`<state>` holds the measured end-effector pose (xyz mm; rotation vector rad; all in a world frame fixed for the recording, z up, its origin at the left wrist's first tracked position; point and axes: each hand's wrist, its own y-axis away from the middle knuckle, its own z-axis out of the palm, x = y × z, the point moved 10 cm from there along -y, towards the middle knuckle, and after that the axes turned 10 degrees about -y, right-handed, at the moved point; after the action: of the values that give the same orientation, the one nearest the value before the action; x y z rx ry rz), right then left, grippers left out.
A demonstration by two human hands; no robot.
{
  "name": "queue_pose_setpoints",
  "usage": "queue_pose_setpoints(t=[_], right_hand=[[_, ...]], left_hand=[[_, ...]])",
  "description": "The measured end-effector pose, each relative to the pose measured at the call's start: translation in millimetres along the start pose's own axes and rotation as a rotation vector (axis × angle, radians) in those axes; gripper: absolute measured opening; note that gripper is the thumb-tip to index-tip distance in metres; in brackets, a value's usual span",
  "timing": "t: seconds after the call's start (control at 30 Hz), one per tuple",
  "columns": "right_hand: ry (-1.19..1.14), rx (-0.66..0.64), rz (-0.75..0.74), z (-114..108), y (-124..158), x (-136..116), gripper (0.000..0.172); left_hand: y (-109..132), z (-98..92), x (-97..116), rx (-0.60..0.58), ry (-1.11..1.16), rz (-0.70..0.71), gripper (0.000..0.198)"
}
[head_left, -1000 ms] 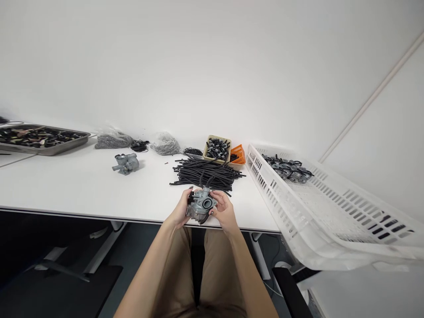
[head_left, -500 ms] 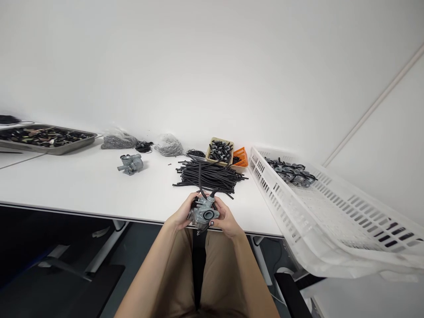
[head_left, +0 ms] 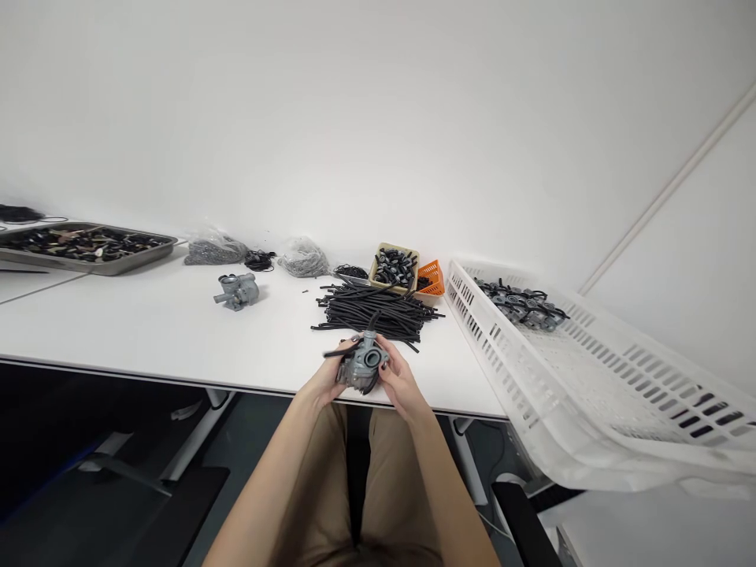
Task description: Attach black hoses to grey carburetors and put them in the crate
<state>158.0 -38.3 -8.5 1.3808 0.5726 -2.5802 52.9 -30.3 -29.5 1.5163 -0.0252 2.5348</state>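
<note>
Between both hands, at the front edge of the table, is a grey metal carburetor (head_left: 361, 367) with its round bore facing me. My left hand (head_left: 328, 376) grips its left side, where a black hose (head_left: 341, 352) sticks out to the left. My right hand (head_left: 399, 378) is closed on its right side, thumb near the bore. A short black piece rises from the carburetor's top. Just beyond the hands lies a pile of black rubber hoses (head_left: 372, 309). Another carburetor (head_left: 238, 290) stands on the table to the left.
A white plastic crate (head_left: 508, 370) on the right holds several carburetors (head_left: 523, 305). Behind the hoses sit a cream basket (head_left: 373, 272) of small parts and an orange basket (head_left: 435, 277). Plastic bags (head_left: 303, 258) and a metal tray (head_left: 133, 256) stand along the wall.
The carburetor has been turned and raised slightly in both hands. Its long black hose, upright before, now points left.
</note>
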Motion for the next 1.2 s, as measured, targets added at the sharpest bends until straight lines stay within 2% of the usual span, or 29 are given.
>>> queue_pose_setpoints(t=[0.1, 0.2, 0.27, 0.33, 0.43, 0.63, 0.73, 0.87, 1.03, 1.2], right_hand=[[-0.029, 0.178, 0.012, -16.1, -5.9, 5.3, 0.054], [-0.065, 0.293, -0.028, -27.3, -6.5, 3.0, 0.045], [-0.076, 0.349, -0.072, -34.4, -3.6, -1.4, 0.037], [-0.044, 0.374, -0.101, -39.1, 0.0, -5.2, 0.031], [0.082, 0.298, -0.084, -34.6, 1.2, -5.2, 0.029], [0.394, 0.086, 0.039, -17.2, 0.0, 5.5, 0.024], [0.474, 0.025, 0.015, -13.0, -1.1, 4.3, 0.021], [0.483, 0.046, -0.047, -18.8, -2.6, 4.2, 0.015], [0.344, 0.114, -0.151, -24.5, -1.4, -1.1, 0.022], [0.257, 0.142, -0.115, -21.5, -0.3, -3.6, 0.026]], left_hand=[[-3.6, -1.9, 6.6, 0.044, -0.006, 0.092, 0.054], [-3.6, -9.9, 18.6, 0.166, -0.080, 0.253, 0.068], [-1.1, -16.5, 26.6, 0.268, -0.181, 0.366, 0.067], [4.0, -23.2, 34.6, 0.388, -0.324, 0.472, 0.061], [10.5, -27.0, 41.7, 0.507, -0.508, 0.569, 0.055], [13.6, -28.5, 44.2, 0.564, -0.600, 0.576, 0.046], [14.8, -27.4, 46.1, 0.571, -0.611, 0.578, 0.045], [14.9, -25.0, 46.3, 0.573, -0.625, 0.575, 0.046], [13.3, -20.9, 45.1, 0.543, -0.625, 0.576, 0.047], [10.5, -22.5, 42.8, 0.502, -0.579, 0.554, 0.046]])
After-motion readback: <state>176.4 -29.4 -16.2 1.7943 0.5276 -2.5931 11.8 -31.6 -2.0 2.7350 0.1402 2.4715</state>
